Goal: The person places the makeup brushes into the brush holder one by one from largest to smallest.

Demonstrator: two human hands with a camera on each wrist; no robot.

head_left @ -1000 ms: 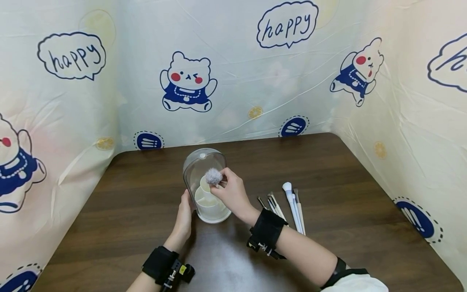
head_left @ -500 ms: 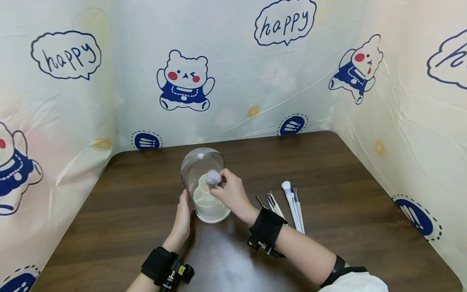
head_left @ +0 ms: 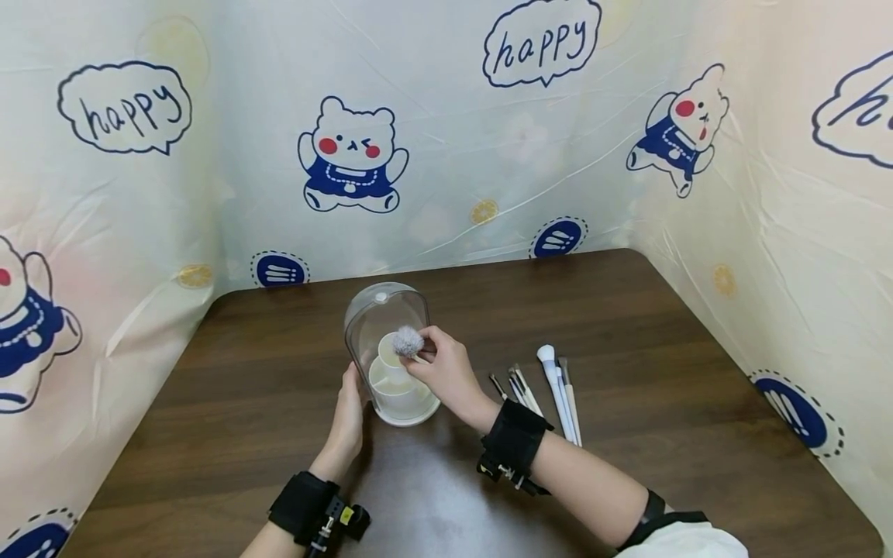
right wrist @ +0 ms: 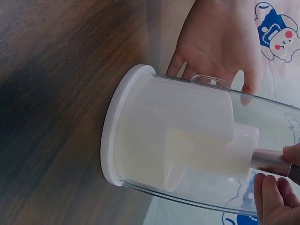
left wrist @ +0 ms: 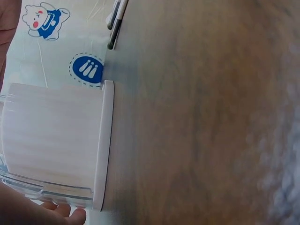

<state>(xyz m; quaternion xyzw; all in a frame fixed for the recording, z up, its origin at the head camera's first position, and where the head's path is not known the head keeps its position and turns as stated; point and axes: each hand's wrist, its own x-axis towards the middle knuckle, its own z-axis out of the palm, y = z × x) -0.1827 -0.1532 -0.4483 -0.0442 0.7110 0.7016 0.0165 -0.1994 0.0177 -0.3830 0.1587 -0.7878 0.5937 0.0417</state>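
A makeup brush with a fluffy grey head is pinched in my right hand, bristles up. In the right wrist view its metallic handle points down at the mouth of the narrow upper cup. That cup rises from a white tiered brush holder on a round base, inside a clear domed cover with its front open. My left hand rests along the left side of the cover, fingers fairly straight; in the left wrist view its fingertips lie at the cover's edge.
Several makeup brushes lie to the right of the holder on the brown wooden table, among them a white one and a thin group partly behind the right wrist. A printed curtain stands along the table's back and sides.
The head view shifts slightly. Both hands, the brush and the holder keep nearly the same places.
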